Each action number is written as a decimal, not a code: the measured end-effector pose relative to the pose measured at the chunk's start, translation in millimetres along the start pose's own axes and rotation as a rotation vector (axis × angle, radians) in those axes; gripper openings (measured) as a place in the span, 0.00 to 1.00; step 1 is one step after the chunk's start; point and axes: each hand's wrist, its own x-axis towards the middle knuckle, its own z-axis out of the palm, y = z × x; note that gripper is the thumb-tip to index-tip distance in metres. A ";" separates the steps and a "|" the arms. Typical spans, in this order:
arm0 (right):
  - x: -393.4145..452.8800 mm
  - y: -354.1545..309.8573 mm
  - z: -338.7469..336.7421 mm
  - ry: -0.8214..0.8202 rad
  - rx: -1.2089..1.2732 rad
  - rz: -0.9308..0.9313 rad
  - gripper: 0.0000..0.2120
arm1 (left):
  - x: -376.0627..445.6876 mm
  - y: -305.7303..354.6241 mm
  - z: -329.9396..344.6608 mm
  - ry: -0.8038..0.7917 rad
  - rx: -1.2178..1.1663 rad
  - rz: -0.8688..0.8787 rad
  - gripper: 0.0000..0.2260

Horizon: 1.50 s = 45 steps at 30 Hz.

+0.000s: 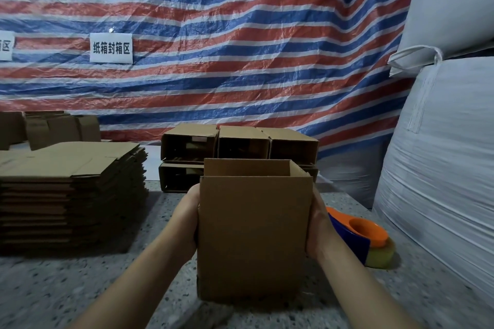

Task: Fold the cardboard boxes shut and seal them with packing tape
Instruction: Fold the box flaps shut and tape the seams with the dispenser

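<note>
An opened cardboard box (pixel 254 230) stands upright on the speckled table (pixel 80 288), its top open, and everything else is placed from it. The left hand (pixel 187 222) presses against its left wall and the right hand (pixel 318 230) against its right wall; the fingers of both lie behind the cardboard, so whether they are spread or together cannot be told. The step in hand looks like squaring the box up before its flaps are folded. The tape dispenser (pixel 361 238), orange and blue, lies just right of the box, touching nothing but the table. Left of the box sits a stack of flat blanks (pixel 69 189); behind it stand assembled boxes (pixel 240 144). The next move probably calls for folding the flaps inward, then freeing the right hand for the dispenser.
</note>
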 end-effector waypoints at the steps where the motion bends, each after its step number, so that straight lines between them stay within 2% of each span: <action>1: -1.1 -0.3 1.0 -0.001 0.014 0.003 0.32 | 0.2 -0.6 0.0 -0.002 -0.011 0.008 0.18; 3: -4.5 -2.3 2.6 -0.005 0.002 -0.010 0.30 | 0.8 -1.9 -0.4 0.006 -0.025 0.042 0.17; 5: -7.3 -4.9 2.9 -0.016 -0.054 -0.013 0.27 | 4.2 -4.2 -1.7 0.066 -0.074 0.072 0.08; 7: -8.7 -8.6 4.2 -0.008 -0.102 0.040 0.26 | 8.7 -6.9 -6.2 0.140 -0.139 0.104 0.20; 8: -7.9 -10.4 5.0 0.001 -0.119 0.077 0.28 | 9.7 -7.8 -8.5 0.150 -0.145 0.134 0.21; 10: -6.7 -13.4 7.0 0.019 -0.147 0.137 0.33 | 5.5 -8.1 -10.5 0.105 -0.109 0.182 0.15; 12: -6.5 -15.9 9.0 0.032 -0.169 0.155 0.33 | 2.0 -8.4 -12.6 0.031 -0.060 0.189 0.10; 15: -9.8 -17.3 8.9 -0.008 -0.165 0.133 0.33 | -0.5 -6.7 -14.7 -0.004 -0.027 0.209 0.10; 20: -13.0 -19.7 12.3 -0.011 -0.113 0.145 0.33 | -4.1 -6.3 -16.4 0.040 0.010 0.297 0.20; 25: -11.5 -16.4 9.5 -0.038 -0.139 0.108 0.32 | -0.7 -9.1 -13.0 0.074 0.104 0.309 0.26; 30: -7.2 -14.8 6.6 -0.066 -0.111 0.099 0.31 | -1.9 -13.0 -29.8 -0.236 0.195 0.381 0.41; 32: -5.1 -14.9 6.2 -0.072 -0.095 0.101 0.31 | -0.9 -10.9 -34.0 -0.243 0.261 0.356 0.43; 34: -3.4 -14.1 5.0 -0.069 -0.082 0.108 0.29 | 0.5 -7.9 -32.0 -0.184 0.262 0.316 0.35; 38: -4.5 -13.8 2.7 -0.114 -0.123 0.083 0.25 | 4.3 -7.2 -21.9 -0.063 0.162 0.270 0.09; 40: -4.9 -14.1 2.8 -0.120 -0.122 0.079 0.22 | 6.5 -9.6 -18.8 -0.029 0.124 0.239 0.02; 41: -4.7 -13.5 2.5 -0.119 -0.120 0.076 0.22 | 7.7 -10.7 -17.5 -0.021 0.099 0.229 0.01; 45: -5.0 -8.8 -0.1 -0.127 -0.088 0.072 0.26 | 7.0 -9.4 -13.7 0.005 0.005 0.233 0.13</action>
